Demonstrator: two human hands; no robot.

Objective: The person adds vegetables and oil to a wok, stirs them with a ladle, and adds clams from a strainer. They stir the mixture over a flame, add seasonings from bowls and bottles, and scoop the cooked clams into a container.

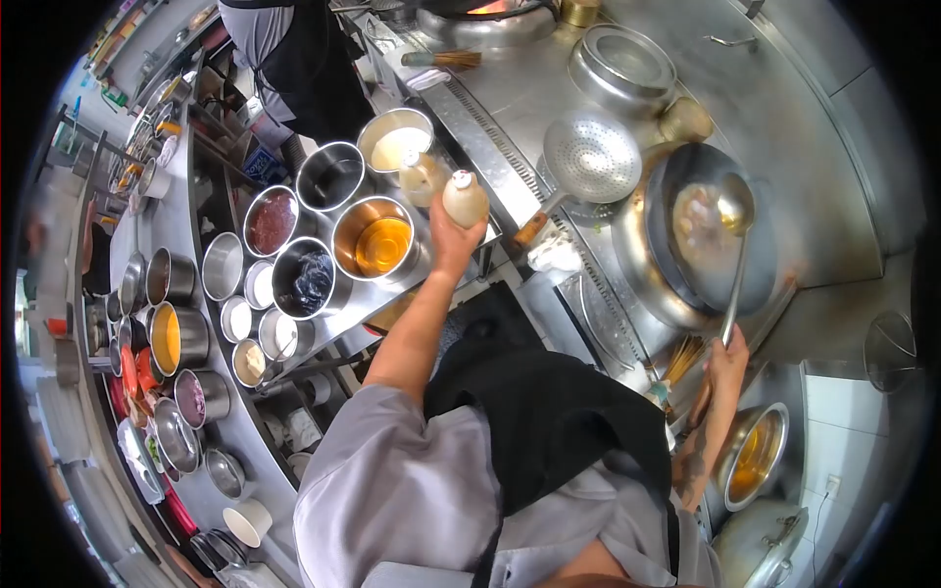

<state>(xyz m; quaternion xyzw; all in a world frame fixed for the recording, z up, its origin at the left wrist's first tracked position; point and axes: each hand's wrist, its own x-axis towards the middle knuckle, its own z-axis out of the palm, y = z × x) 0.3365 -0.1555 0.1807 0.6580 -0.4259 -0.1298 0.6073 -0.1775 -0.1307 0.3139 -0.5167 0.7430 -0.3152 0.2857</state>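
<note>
My left hand [456,240] is closed round a pale squeeze bottle [466,201], beside a second similar bottle [421,178] among the metal pots. In my right hand [727,361] is the long handle of a metal ladle [736,206], whose bowl is over the dark wok [676,235] on the stove. Pale pieces of food [700,220] in liquid lie in the wok, blurred by steam. Left of it, a perforated skimmer [591,157] with a wooden handle rests on the stove top. A pot of amber liquid [382,245] stands just left of the bottles.
Steel pots of dark and red contents [271,221] crowd the left counter. A bamboo brush [443,60] and a lidded pot [624,69] sit on the stove. A basin of amber liquid [753,457] stands at lower right. Another person in a dark apron [319,83] stands at the top.
</note>
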